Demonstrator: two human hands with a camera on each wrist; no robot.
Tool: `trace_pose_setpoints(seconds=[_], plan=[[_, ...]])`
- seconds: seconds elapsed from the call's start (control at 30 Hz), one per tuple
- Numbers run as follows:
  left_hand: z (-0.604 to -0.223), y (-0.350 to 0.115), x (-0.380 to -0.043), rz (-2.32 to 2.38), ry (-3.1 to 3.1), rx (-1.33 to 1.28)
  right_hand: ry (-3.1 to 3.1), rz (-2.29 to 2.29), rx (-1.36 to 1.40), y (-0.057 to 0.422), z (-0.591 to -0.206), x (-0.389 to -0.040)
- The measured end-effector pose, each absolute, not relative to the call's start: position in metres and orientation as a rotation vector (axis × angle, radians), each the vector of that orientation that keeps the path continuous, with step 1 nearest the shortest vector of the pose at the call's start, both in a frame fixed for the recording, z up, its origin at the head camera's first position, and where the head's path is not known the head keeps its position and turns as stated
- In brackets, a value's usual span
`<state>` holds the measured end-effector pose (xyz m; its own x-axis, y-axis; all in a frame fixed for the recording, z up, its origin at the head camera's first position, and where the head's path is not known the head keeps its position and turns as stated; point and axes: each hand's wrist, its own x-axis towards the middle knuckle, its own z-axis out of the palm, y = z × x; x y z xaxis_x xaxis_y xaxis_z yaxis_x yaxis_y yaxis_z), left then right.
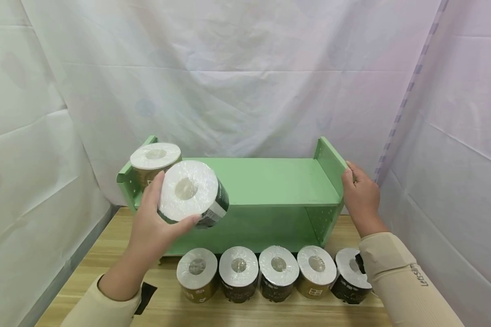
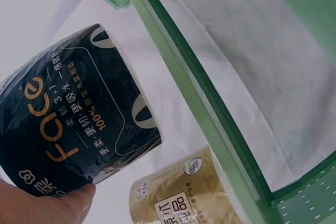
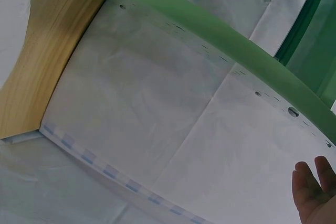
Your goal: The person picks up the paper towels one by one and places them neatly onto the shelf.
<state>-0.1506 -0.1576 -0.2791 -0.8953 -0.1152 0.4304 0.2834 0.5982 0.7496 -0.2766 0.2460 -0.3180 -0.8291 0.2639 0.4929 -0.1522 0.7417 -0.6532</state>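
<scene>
My left hand (image 1: 153,222) grips a black-wrapped toilet paper roll (image 1: 188,190), tilted so its white end faces the head camera. In the left wrist view, gold "Face" lettering shows on the roll's dark wrapper (image 2: 79,103), with the thumb at its lower edge. A gold-wrapped toilet paper roll (image 1: 155,156) stands upright on the top tier of the green shelf (image 1: 266,181), at its left end, partly hidden by the held roll. My right hand (image 1: 362,195) holds the front corner of the shelf's right side panel (image 1: 331,163); its fingertips are partly hidden in the head view.
Several toilet paper rolls stand in a row before the shelf, from a gold one (image 1: 196,274) at left to a black one (image 1: 352,277) beside my right sleeve. A wooden table (image 1: 106,259) carries everything. White curtains (image 1: 237,81) hang behind and at both sides.
</scene>
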Motion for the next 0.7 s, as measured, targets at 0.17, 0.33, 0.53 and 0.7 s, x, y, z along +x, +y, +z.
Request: trace_pose_setpoints(seconds=[0.17, 0.33, 0.53, 0.7], plan=[[-0.272, -0.159, -0.158, -1.232, -2.377, -0.164, -2.354, 0.955, -0.090, 0.246, -0.318, -0.277], [-0.265, -0.160, -0.164, -1.217, -2.402, -0.145, -2.340, 0.962, -0.090, 0.245, -0.317, -0.277], [-0.259, -0.159, -0.169, -1.234, -2.443, -0.102, -2.337, 0.964, -0.086, 0.246, -0.317, -0.276], [-0.257, -0.154, -0.174, -1.268, -2.440, -0.084, -2.337, 0.963, -0.090, 0.246, -0.316, -0.276]])
